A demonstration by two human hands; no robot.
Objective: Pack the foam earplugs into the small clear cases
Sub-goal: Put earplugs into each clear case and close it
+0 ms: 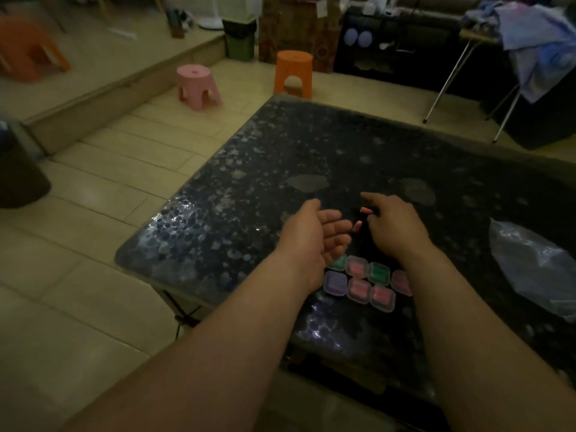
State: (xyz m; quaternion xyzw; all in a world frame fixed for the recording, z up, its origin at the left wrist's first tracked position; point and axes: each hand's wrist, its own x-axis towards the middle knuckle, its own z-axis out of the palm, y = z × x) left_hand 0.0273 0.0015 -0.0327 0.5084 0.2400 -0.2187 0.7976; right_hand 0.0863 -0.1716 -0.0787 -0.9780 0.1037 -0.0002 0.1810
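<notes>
My left hand [314,235] palm up, fingers relaxed, over dark patterned table [311,145]. My right hand [397,224] just right of it, curled fingers pinching pink earplug [365,209]. Second pink earplug [357,226] between both hands. Filled clear cases [358,286] clustered nearer, by my wrists. Plastic bag [536,269] at right.

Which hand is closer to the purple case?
Left. The left hand is just beyond the purple case, its wrist beside it; the right hand, pinching a pink earplug, is farther right.
</notes>
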